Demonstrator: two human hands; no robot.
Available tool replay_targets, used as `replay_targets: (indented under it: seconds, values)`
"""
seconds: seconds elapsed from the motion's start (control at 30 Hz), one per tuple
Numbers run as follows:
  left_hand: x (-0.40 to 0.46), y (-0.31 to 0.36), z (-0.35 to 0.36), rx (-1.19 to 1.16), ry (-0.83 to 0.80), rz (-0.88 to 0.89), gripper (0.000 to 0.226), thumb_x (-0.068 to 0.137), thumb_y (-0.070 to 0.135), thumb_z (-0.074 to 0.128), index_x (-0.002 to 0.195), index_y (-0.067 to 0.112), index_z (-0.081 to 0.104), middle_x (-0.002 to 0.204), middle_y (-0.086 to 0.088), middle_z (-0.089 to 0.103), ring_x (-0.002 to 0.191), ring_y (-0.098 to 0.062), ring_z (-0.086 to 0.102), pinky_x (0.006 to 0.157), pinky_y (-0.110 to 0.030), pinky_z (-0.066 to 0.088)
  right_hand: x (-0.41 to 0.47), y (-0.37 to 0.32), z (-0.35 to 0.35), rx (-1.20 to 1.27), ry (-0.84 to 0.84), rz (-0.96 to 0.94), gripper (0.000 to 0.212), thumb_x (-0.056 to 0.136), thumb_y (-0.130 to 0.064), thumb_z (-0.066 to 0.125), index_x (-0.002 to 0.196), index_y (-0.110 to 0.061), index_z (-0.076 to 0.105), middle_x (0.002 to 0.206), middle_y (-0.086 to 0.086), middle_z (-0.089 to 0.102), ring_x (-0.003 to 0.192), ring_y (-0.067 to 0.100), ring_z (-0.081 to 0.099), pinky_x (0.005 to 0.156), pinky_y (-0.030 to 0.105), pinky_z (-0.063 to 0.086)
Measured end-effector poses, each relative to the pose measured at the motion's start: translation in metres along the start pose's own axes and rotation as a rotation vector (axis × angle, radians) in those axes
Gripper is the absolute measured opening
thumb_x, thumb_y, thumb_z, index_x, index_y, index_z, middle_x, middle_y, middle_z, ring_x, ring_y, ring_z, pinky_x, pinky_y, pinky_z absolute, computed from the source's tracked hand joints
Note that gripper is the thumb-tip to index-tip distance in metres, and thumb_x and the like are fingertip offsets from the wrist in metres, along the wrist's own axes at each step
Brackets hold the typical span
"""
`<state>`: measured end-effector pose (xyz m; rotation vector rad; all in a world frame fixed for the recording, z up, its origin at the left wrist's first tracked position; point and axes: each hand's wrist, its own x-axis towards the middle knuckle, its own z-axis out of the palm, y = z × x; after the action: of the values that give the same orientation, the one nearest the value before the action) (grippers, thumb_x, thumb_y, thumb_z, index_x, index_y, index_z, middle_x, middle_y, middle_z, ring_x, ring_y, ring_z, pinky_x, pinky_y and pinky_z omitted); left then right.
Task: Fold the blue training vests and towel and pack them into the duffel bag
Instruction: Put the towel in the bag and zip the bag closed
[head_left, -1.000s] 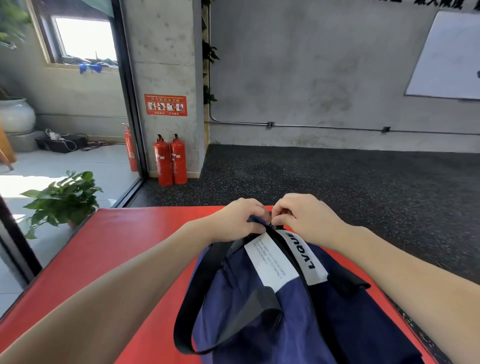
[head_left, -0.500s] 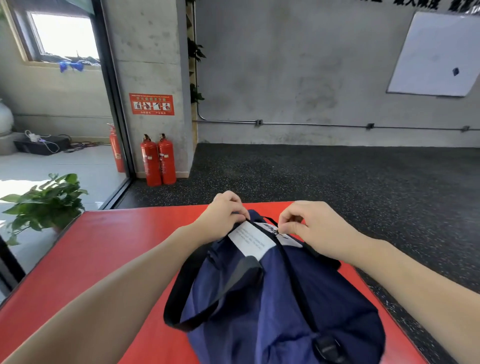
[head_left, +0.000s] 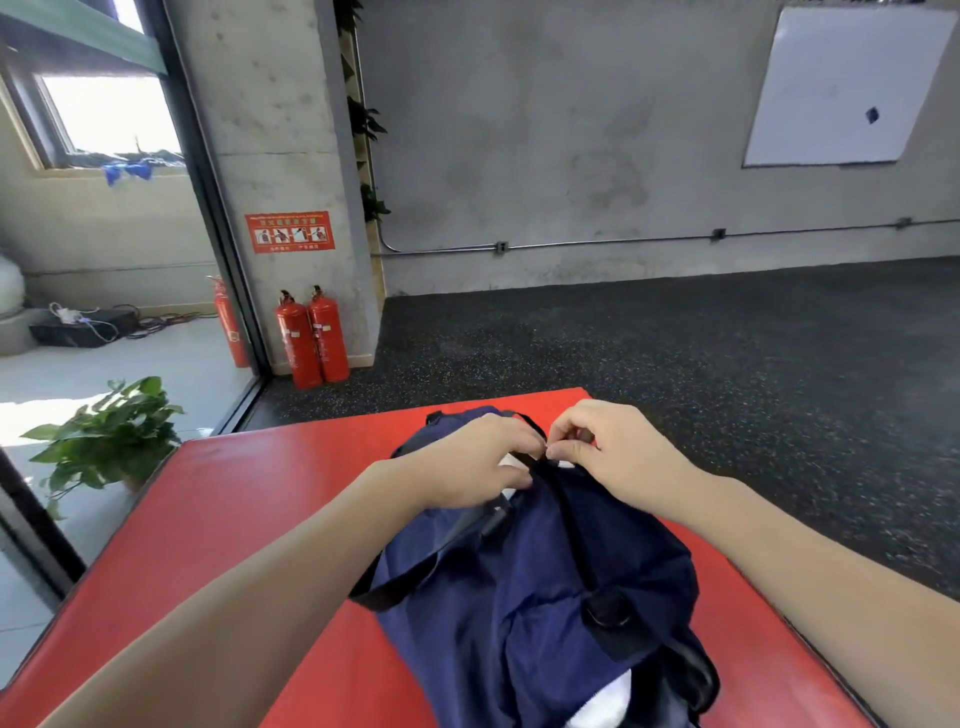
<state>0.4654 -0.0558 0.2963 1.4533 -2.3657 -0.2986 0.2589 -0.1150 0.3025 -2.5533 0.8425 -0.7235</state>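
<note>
A navy duffel bag (head_left: 524, 587) with black straps lies on the red mat (head_left: 218, 525), its length running away from me. My left hand (head_left: 478, 462) grips the bag's fabric at its far end, beside the black zip line. My right hand (head_left: 608, 452) pinches something small at the top of the zip; it looks like the zip pull, mostly hidden by my fingers. A bit of white (head_left: 602, 701) shows at the bag's near end. No vests are visible outside the bag.
The mat's far edge meets dark speckled floor (head_left: 675, 364). Two red fire extinguishers (head_left: 311, 338) stand by a concrete pillar, a third behind the glass. A potted plant (head_left: 109, 436) sits at left beyond the glass door. A whiteboard (head_left: 841, 83) hangs on the wall.
The bag now lies further from me with more of its body in view. Both hands stay at the far end of the zip, the white label now mostly covered.
</note>
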Motion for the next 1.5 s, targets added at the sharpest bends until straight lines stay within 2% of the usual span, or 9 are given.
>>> replay_targets:
  seconds: [0.17,0.37,0.57,0.7,0.83,0.93,1.2,1.37,1.5]
  values:
    - [0.004,-0.004,0.008,-0.010,0.051,-0.084,0.016,0.080,0.028,0.068,0.094,0.030,0.074,0.097,0.014,0.069,0.101,-0.011,0.056,0.095,-0.044,0.044,-0.012,0.001,0.004,-0.041,0.024,-0.003,0.009,0.091,-0.028,0.070,0.084,-0.032,0.066,0.091,-0.013,0.063,0.083,0.002,0.056,0.082,0.031,0.046]
    - [-0.006,-0.001,0.004,-0.120,0.139,-0.114,0.024,0.085,0.002,0.070,0.091,0.023,0.079,0.086,0.038,0.064,0.088,0.005,0.060,0.078,-0.006,0.038,-0.041,-0.004,-0.015,-0.008,-0.027,-0.004,0.008,0.091,-0.025,0.072,0.085,-0.028,0.069,0.088,-0.014,0.063,0.081,-0.001,0.055,0.076,0.020,0.042]
    - [-0.010,0.012,0.001,-0.055,0.160,-0.224,0.048,0.087,0.012,0.070,0.076,0.059,0.067,0.091,0.034,0.065,0.091,-0.001,0.063,0.087,-0.031,0.050,-0.081,-0.016,-0.038,0.085,-0.123,0.018,0.015,0.091,-0.021,0.072,0.082,-0.032,0.067,0.087,-0.017,0.065,0.078,0.006,0.058,0.071,0.016,0.043]
    - [-0.015,0.025,0.007,-0.019,0.173,-0.278,0.042,0.087,0.008,0.064,0.083,0.049,0.073,0.092,0.032,0.068,0.092,0.000,0.063,0.090,-0.035,0.052,-0.081,-0.016,-0.034,0.117,-0.098,0.065,0.009,0.091,-0.024,0.073,0.084,-0.029,0.070,0.081,-0.010,0.067,0.075,0.006,0.059,0.072,0.021,0.046]
    - [-0.026,0.051,0.012,-0.030,0.291,-0.286,0.036,0.089,-0.004,0.056,0.102,0.021,0.078,0.094,0.038,0.059,0.094,0.018,0.054,0.089,-0.004,0.037,-0.081,-0.012,-0.008,0.137,-0.015,0.133,0.013,0.084,-0.030,0.080,0.087,-0.027,0.067,0.078,-0.012,0.065,0.068,-0.002,0.055,0.064,0.016,0.042]
    - [-0.045,0.076,0.022,-0.060,0.388,-0.236,0.033,0.090,-0.003,0.057,0.106,0.018,0.077,0.100,0.030,0.064,0.097,0.023,0.051,0.088,0.002,0.031,-0.090,-0.003,0.011,0.085,0.053,0.155,0.021,0.083,-0.036,0.080,0.093,-0.029,0.062,0.082,-0.013,0.064,0.069,0.001,0.055,0.069,0.026,0.048]
    - [-0.113,0.143,0.090,-0.064,0.684,-0.253,0.028,0.089,0.013,0.060,0.102,0.032,0.076,0.110,0.019,0.067,0.113,-0.003,0.056,0.101,-0.031,0.043,-0.163,0.018,0.033,0.105,0.473,0.115,0.015,0.091,-0.022,0.072,0.103,-0.020,0.064,0.098,-0.006,0.060,0.092,0.011,0.056,0.088,0.023,0.043]
    - [-0.165,0.169,0.161,-0.037,0.839,-0.354,0.029,0.087,0.006,0.068,0.099,0.032,0.076,0.118,0.017,0.059,0.115,-0.013,0.056,0.100,-0.029,0.043,-0.231,0.047,0.070,0.101,0.218,0.480,0.056,0.092,-0.065,0.049,0.110,-0.013,0.061,0.102,0.005,0.065,0.102,0.027,0.059,0.089,0.038,0.045]
    - [-0.201,0.180,0.222,-0.163,0.748,-0.512,0.036,0.086,0.001,0.072,0.099,0.034,0.074,0.119,0.022,0.046,0.106,-0.011,0.056,0.091,-0.021,0.046,-0.256,0.051,0.086,0.103,-0.103,0.734,0.070,0.095,-0.064,0.049,0.131,-0.004,0.051,0.126,0.017,0.061,0.123,0.035,0.056,0.091,0.037,0.041]
